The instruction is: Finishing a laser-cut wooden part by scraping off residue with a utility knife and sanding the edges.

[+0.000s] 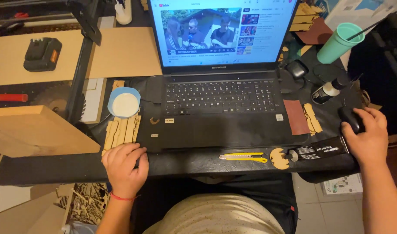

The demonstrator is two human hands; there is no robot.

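My right hand (368,135) lies over a black computer mouse (351,118) at the right end of the dark desk (194,161), fingers curled around it. My left hand (124,164) rests flat on the desk's front edge, touching the lower end of thin laser-cut wooden strips (120,131); it holds nothing. Between the hands stands an open black laptop (220,108) whose screen shows a video page.
A yellow utility knife (244,157), a round wooden cutout (279,158) and a black glue tube (320,149) lie along the front edge. A blue-rimmed round lid (124,103), a mint cup (339,42), a small black bottle (326,92), sandpaper (295,117) and wooden boards (34,130) surround the laptop.
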